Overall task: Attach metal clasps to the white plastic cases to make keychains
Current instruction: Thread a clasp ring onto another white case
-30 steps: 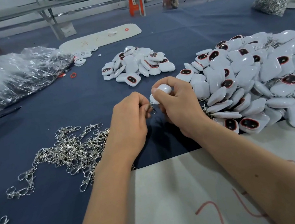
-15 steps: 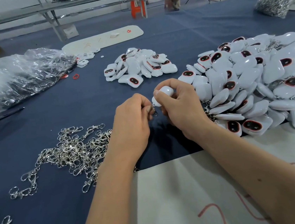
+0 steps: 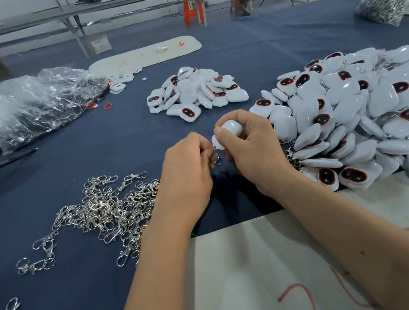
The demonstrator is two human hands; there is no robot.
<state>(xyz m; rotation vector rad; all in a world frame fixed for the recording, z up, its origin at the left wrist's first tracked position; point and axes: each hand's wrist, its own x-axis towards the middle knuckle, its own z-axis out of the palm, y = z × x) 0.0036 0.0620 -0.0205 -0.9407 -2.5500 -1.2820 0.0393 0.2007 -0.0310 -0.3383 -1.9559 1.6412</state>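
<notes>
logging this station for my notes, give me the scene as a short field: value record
left hand: pinches a metal clasp
right hand: grips a white case
clasp and case: meet between the hands; whether joined cannot be told
loose clasps: heap on blue cloth, left of the arms
small case pile: beyond the hands
large case pile: to the right, some with clasps
clear bags: far left

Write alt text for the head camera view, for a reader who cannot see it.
Over a dark blue cloth-covered table, the right hand grips a white plastic case while the left hand pinches a silver metal clasp at its lower edge. A tangle of loose silver clasps lies left; a large heap of white cases lies right.
</notes>
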